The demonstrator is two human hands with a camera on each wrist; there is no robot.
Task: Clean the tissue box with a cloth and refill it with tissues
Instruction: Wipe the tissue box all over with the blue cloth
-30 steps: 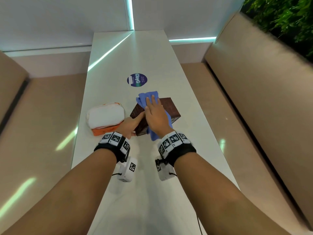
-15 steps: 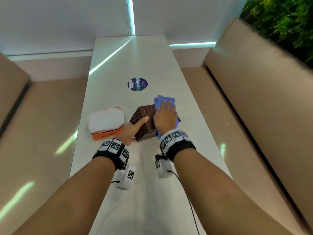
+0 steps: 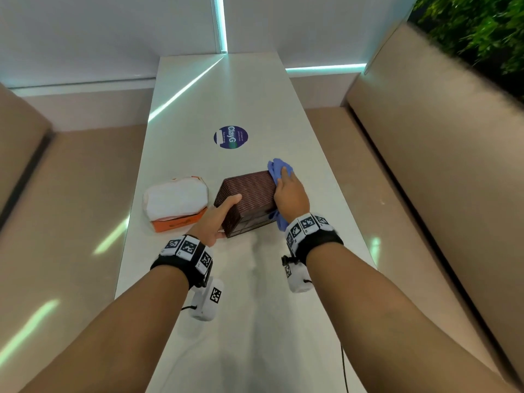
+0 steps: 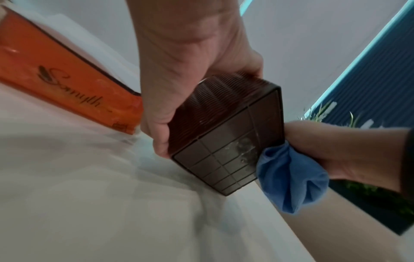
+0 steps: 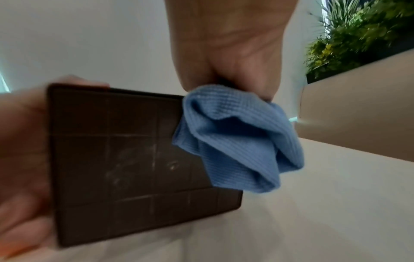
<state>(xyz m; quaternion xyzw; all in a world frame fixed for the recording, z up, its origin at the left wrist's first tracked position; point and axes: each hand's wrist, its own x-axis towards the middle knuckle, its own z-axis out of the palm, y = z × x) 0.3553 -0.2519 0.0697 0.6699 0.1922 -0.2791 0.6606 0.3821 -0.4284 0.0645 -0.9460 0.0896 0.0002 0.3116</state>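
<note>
A dark brown woven-look tissue box (image 3: 249, 194) stands tilted on the white table (image 3: 255, 307), its gridded bottom (image 4: 224, 150) (image 5: 123, 159) facing me. My left hand (image 3: 218, 219) grips its left side, thumb on top and fingers wrapped down the side (image 4: 161, 138). My right hand (image 3: 290, 194) holds a bunched blue cloth (image 3: 276, 168) against the box's right side. Cloth sticks out past the fingertips and hangs below the palm (image 4: 291, 177) (image 5: 235, 141). A white and orange tissue pack (image 3: 175, 202) (image 4: 67, 70) lies just left of the box.
A round dark blue sticker (image 3: 231, 137) sits on the table beyond the box. Tan benches flank the narrow table on the left (image 3: 71, 222) and right (image 3: 425, 194). Green plants (image 3: 482, 24) stand behind the right bench. A white wall closes the far end.
My right hand slid the cloth from the box's top across to its right side. The left hand kept its grip on the box, and the view shifted slightly.
</note>
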